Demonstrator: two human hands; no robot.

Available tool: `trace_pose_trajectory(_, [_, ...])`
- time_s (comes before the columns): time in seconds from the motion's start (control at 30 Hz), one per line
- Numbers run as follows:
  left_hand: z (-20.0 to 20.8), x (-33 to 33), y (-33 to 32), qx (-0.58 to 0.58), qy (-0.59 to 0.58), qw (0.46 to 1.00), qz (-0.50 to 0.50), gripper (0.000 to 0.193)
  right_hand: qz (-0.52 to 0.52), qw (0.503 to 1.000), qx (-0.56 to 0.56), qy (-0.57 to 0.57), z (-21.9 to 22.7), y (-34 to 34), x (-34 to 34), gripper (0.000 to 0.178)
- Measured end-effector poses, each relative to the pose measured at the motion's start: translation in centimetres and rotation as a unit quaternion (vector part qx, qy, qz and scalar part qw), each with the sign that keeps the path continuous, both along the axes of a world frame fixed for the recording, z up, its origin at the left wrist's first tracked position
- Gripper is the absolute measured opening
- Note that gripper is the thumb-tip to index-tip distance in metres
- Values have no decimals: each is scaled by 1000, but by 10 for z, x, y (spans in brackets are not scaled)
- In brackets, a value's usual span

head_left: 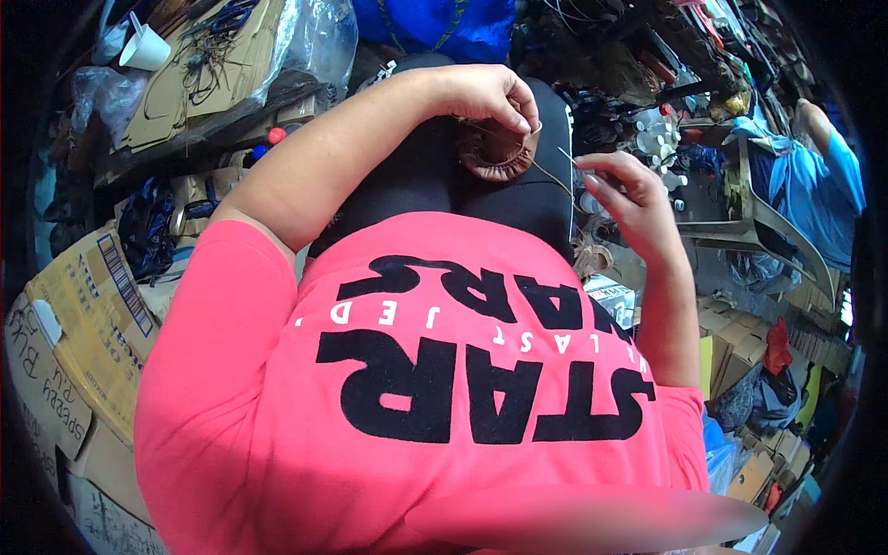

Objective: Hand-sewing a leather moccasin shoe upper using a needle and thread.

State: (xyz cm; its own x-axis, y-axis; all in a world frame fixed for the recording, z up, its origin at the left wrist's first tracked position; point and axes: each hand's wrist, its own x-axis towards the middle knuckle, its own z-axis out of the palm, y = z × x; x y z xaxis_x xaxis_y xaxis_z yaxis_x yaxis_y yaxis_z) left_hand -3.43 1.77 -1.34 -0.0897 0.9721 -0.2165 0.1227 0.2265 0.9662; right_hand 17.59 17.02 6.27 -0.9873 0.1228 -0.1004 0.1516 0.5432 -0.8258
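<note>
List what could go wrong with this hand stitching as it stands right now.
1. The right hand pinches a thin needle close to the left hand; a slip might prick a finger.
2. The thread runs taut from the brown leather piece; a hard pull may snap it or tear the edge.
3. The piece rests loosely on the lap, held only by the left hand's fingers, so it could slide off.
</note>
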Motion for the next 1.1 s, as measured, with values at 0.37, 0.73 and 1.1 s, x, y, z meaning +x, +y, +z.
trace_pose_trajectory(0.37, [-2, -2, -2, -22, -78, 996, -24, 25, 5, 994, 100, -47, -18, -14, -25, 17])
trace_pose_trajectory(0.73, [0, 1, 1, -39, -69, 997, -24, 25, -25, 984, 175, 9, -32, -31, -16, 19])
trace_pose_trajectory(1.1, [1, 0, 5, -25, 20, 998, -56, 23, 16, 992, 116, -53, -32, -3, -36, 18])
